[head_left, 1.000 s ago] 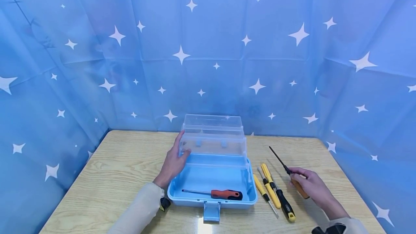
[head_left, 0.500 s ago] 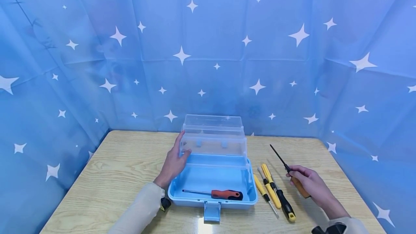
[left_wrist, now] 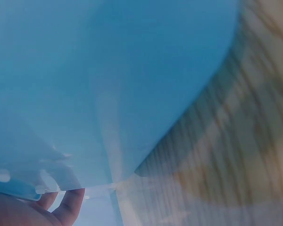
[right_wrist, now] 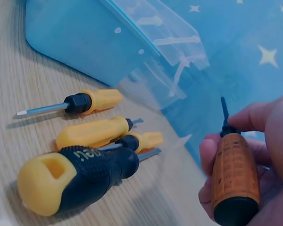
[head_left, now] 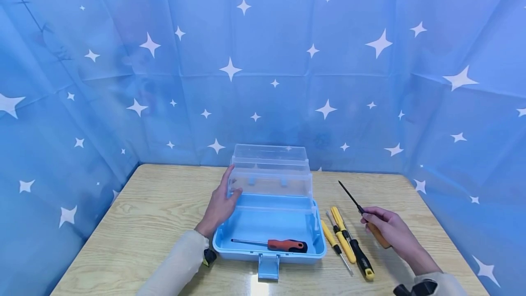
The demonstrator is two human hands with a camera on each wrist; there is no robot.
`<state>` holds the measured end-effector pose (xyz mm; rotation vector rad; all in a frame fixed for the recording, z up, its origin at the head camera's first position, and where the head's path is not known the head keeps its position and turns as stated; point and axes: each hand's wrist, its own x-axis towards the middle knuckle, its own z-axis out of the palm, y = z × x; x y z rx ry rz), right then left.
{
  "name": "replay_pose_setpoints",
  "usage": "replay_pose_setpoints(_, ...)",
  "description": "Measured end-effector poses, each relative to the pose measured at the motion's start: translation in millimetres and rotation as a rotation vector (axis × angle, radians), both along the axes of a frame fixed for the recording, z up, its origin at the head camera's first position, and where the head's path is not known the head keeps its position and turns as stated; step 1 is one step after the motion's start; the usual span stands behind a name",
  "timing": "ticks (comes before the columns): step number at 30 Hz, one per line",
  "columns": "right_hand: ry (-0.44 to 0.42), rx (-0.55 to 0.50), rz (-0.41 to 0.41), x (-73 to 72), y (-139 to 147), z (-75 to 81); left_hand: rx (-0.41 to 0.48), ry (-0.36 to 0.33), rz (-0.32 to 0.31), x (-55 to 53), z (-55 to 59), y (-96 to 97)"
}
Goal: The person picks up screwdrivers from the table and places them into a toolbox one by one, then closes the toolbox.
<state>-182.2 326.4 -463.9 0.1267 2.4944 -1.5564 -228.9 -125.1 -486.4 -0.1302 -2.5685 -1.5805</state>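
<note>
A pale blue toolbox (head_left: 263,227) stands with its clear lid (head_left: 273,185) raised. My left hand (head_left: 218,208) grips the lid's left edge, thumb over the inner side; some of its fingers show through clear plastic in the left wrist view. Inside the box, a red-and-black screwdriver (head_left: 283,245) lies along the front wall. To the right of the toolbox, my right hand (head_left: 392,231) holds a screwdriver (right_wrist: 236,172) by its orange-brown handle. Its dark shaft points away and to the left, with finger and thumb near the collar.
Between box and right hand lie several screwdrivers: a yellow one (head_left: 328,233) nearest the box, two more yellow-handled ones, and a thick black-and-yellow one (right_wrist: 92,176). A front latch (head_left: 268,267) hangs down. Behind the wooden table (head_left: 172,195) hangs a blue star-patterned curtain (head_left: 279,58).
My right hand has shifted slightly up and to the left with the orange-brown screwdriver. The left hand keeps its place at the lid, and the other screwdrivers lie as before.
</note>
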Motion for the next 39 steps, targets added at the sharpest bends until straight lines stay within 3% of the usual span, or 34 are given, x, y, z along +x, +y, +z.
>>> replay_pose_setpoints(16,0.051,0.033,0.038,-3.2,-10.3,11.0,-0.011,0.012,0.004,-1.2,0.4,1.1)
replay_pose_setpoints(39,0.099,-0.039,0.132,3.1,-36.3,37.0,-0.005,0.007,0.003,-0.8,-0.6,0.4)
